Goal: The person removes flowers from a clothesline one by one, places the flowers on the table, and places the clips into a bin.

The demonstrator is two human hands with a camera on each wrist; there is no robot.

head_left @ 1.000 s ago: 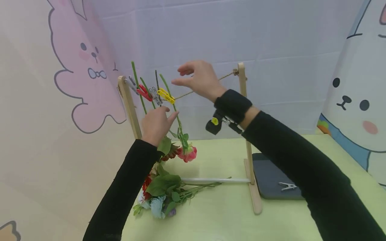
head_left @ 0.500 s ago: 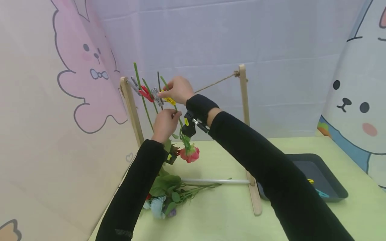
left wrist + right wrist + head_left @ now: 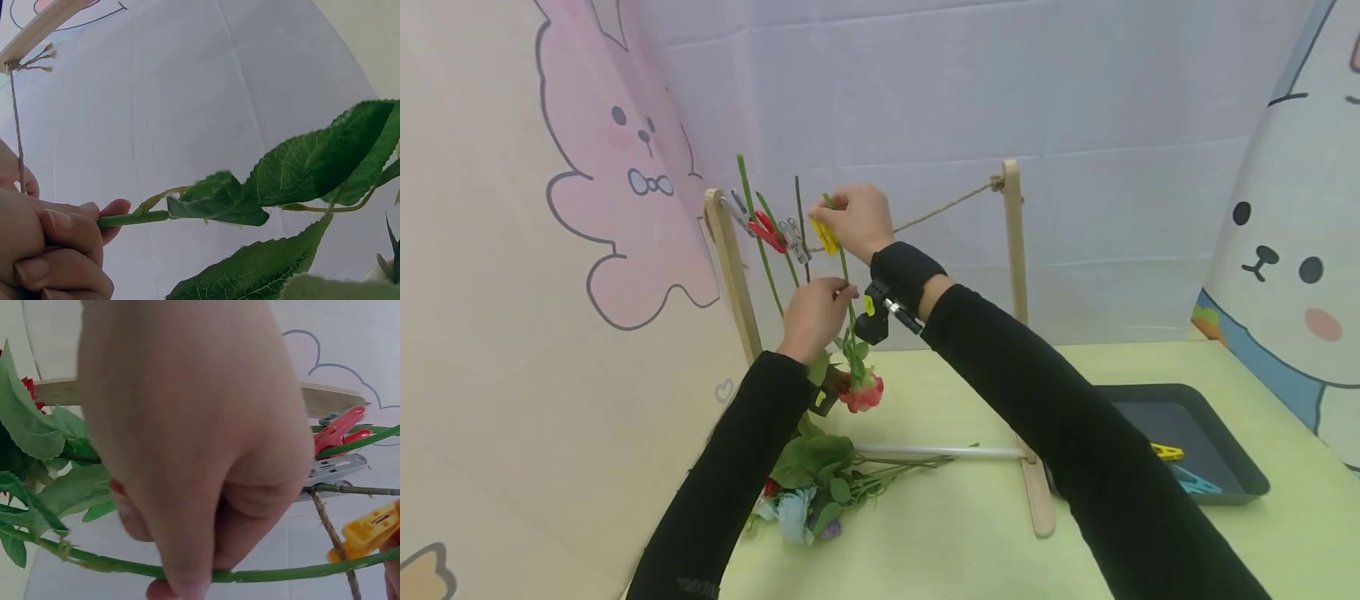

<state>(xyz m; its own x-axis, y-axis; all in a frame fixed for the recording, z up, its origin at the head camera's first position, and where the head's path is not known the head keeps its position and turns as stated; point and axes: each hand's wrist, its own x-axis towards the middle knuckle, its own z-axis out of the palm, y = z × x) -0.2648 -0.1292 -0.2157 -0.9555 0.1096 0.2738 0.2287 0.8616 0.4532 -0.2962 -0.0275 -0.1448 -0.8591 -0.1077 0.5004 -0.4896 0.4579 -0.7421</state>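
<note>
Left hand (image 3: 818,315) has narrow grip on stem (image 3: 134,219) of pink rose (image 3: 863,392), head down above table (image 3: 940,517), toward far left corner. Right hand (image 3: 859,218) pinches yellow clip (image 3: 364,534) at rope (image 3: 943,207). Probably best: stem steady against rope, clip biting both.

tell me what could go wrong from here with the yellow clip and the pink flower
The stem could slip if the left hand lets go before the yellow clip bites properly; the pink flower hangs head-down from it. Also, a grey clip sits close by on the rope, so the right hand might knock it loose.
</note>
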